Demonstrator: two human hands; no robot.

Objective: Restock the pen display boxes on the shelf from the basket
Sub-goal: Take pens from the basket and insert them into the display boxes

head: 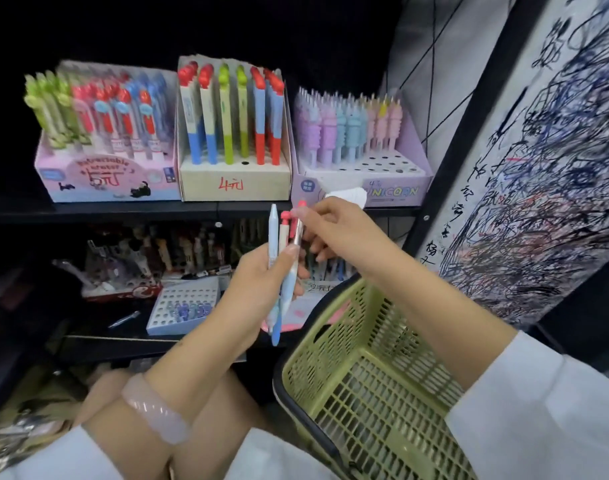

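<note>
2 hands meet above the basket (372, 368): left hand (258, 282) clasps pens (274, 268), right hand (334, 225) pinches 1.

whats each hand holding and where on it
Left hand grips a bunch of pens around mid-barrel. Right hand pinches the top of one pen.

White sleeves (538, 410) on both arms; pale pink bangle (154, 408) on left wrist.
</note>
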